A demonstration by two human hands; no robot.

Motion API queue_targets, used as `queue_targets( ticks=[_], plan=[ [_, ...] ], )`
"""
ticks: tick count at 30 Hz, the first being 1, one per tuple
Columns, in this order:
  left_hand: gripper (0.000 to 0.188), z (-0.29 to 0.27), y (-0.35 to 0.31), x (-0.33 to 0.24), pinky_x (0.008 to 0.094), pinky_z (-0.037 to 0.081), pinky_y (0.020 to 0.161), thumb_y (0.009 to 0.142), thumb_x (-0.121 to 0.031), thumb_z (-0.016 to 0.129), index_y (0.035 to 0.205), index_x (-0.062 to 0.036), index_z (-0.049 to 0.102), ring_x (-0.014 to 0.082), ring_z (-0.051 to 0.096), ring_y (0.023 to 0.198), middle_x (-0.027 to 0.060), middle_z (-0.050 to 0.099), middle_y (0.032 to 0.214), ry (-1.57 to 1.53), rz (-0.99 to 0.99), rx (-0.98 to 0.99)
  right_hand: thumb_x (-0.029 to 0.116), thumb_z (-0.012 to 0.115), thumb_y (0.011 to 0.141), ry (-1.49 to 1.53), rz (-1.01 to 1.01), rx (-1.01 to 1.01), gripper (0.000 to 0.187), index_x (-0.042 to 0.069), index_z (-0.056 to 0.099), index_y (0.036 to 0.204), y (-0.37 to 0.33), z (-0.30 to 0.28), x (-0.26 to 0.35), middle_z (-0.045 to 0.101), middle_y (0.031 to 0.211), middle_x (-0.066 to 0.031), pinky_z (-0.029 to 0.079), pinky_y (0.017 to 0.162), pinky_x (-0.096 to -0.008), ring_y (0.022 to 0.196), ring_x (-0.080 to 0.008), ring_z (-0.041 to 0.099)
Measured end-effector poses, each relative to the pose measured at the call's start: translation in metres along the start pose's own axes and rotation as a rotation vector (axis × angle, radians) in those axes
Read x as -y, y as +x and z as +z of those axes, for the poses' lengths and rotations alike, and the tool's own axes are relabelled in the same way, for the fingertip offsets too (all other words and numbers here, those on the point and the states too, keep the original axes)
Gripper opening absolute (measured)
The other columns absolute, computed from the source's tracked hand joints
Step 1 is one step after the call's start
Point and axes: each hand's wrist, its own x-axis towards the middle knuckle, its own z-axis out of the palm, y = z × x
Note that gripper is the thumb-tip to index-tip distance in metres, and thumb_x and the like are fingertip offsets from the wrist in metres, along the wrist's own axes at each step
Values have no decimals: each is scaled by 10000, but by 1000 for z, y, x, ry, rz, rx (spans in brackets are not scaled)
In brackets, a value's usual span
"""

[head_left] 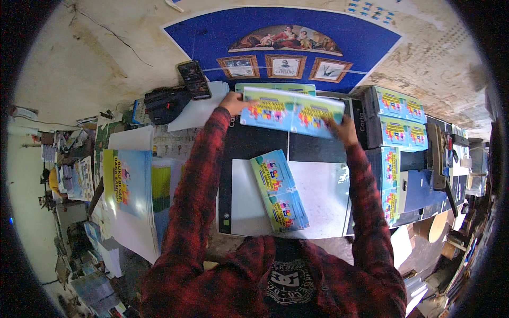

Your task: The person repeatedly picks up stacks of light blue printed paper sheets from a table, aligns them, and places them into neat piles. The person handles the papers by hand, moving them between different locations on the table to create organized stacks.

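Observation:
Up at the far side of the table, my left hand (233,103) grips the left end of a stack of printed booklets (291,117), coloured yellow, green and light blue. My right hand (345,131) is closed on the right end, fingers over the front face. The stack tilts toward me, in front of another similar stack (274,86) that it partly covers. Closer to me, a slanting stack of the same booklets (279,192) lies on a large white sheet (328,199). Neither hand touches that one.
More printed stacks (403,132) stand on the right beside a dark blue folder (424,185). On the left are large printed sheets (127,183). A phone (194,80), a black bag (165,104) and white paper (199,114) sit at the back left, below a blue wall poster (366,45).

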Motion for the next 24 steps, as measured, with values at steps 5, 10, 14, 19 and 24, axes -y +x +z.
queue_targets(
  ticks=[5, 10, 14, 19, 24],
  plan=[
    [428, -18, 77, 100, 289, 516, 642, 738, -369, 762, 889, 26, 692, 153, 655, 703, 82, 692, 828, -359, -191, -13, 450, 717, 763, -185, 60, 165, 457, 18, 695, 914, 107, 53, 5, 686, 818, -75, 491, 674, -308, 726, -132, 619],
    [627, 9, 123, 115, 349, 496, 791, 595, -503, 723, 901, 44, 694, 255, 660, 883, 176, 687, 934, -214, -288, -192, 480, 726, 738, -110, 36, 142, 501, 26, 700, 947, 124, 68, -8, 696, 896, -122, 489, 775, -318, 834, -171, 649],
    [671, 8, 112, 129, 375, 491, 825, 569, -542, 686, 870, 58, 689, 320, 648, 934, 226, 673, 948, -114, -389, -318, 559, 719, 698, -282, 118, 134, 624, 29, 678, 1024, 117, 79, 17, 695, 906, -148, 492, 804, -347, 855, -255, 671],
    [859, 42, 34, 16, 367, 369, 991, 692, -491, 701, 1275, 74, 420, 324, 471, 1212, 261, 453, 1316, -403, 100, -900, 556, 689, 743, -127, 100, -259, 870, -101, 459, 1265, 100, 68, -10, 533, 1247, -227, 446, 892, -370, 1109, -266, 558],
    [808, 79, -52, 1, 489, 207, 1067, 773, -497, 625, 1374, -53, 316, 231, 295, 1327, 167, 402, 1370, -1782, -543, -522, 452, 504, 915, 863, 335, -137, 659, 108, 294, 1436, -4, 85, 23, 520, 1228, -144, 345, 977, -361, 971, -228, 518]
  ],
)
